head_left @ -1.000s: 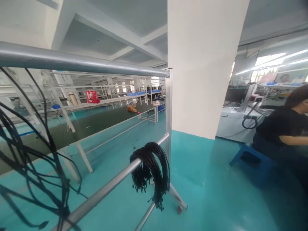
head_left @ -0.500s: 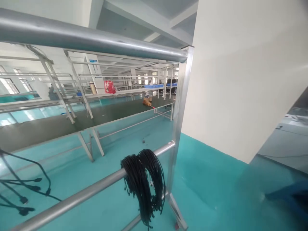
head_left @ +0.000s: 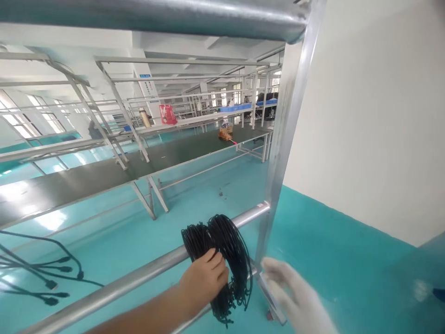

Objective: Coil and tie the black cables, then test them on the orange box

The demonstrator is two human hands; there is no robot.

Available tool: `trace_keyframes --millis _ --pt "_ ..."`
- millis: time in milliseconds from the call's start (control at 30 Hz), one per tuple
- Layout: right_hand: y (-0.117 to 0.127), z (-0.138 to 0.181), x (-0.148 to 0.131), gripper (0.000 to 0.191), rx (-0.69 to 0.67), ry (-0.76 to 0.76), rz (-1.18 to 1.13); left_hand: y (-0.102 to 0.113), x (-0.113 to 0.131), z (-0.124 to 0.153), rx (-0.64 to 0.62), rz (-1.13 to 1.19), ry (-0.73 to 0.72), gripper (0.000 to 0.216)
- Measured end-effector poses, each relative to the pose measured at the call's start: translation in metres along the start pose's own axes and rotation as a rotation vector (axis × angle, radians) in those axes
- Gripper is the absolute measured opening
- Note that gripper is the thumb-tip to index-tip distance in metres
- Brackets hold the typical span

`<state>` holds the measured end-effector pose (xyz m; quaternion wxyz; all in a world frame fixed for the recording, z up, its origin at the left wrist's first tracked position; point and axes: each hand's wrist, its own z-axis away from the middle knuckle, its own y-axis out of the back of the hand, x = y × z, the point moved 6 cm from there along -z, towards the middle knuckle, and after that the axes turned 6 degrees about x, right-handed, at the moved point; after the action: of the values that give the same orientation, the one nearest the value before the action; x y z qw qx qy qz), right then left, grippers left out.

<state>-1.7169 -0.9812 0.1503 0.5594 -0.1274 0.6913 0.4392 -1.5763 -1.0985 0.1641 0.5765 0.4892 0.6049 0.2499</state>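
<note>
Two thick bundles of black cables (head_left: 234, 246) hang over the lower metal rail (head_left: 146, 273) of a rack. My left hand (head_left: 205, 278), bare, reaches in from the bottom with its fingers curled round the nearer, left bundle just below the rail. To the right of the cables and apart from them is my right hand (head_left: 288, 287), which looks white, as if gloved, and is blurred. Its thumb and fingers are spread with nothing between them. Small connector ends show at the bottom of the bundles.
More black cables with plugs (head_left: 52, 278) stick out at the left. A thick upper tube (head_left: 156, 18) and an upright post (head_left: 285, 120) frame the rack. Beyond stand a long dark-topped workbench (head_left: 187, 148), a red bag (head_left: 168, 114) and a pale pillar (head_left: 365, 116).
Both hands have come into view from below. My left hand has taken hold of the left cable bundle. The view has shifted, with the rack's post now farther right.
</note>
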Motion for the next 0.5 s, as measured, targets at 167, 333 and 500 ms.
trace_keyframes --millis 167,333,500 --pt "-0.088 -0.04 0.012 0.092 0.048 0.06 0.299 -0.044 -0.011 0.011 -0.071 -0.008 -0.105 0.017" --pt "-0.124 -0.072 0.02 0.092 0.211 -0.014 0.272 -0.035 -0.02 0.018 -0.282 0.02 -0.142 0.007" --pt "-0.133 -0.073 0.034 0.054 0.189 -0.19 0.108 -0.033 -0.025 0.025 -0.502 0.098 -0.224 0.015"
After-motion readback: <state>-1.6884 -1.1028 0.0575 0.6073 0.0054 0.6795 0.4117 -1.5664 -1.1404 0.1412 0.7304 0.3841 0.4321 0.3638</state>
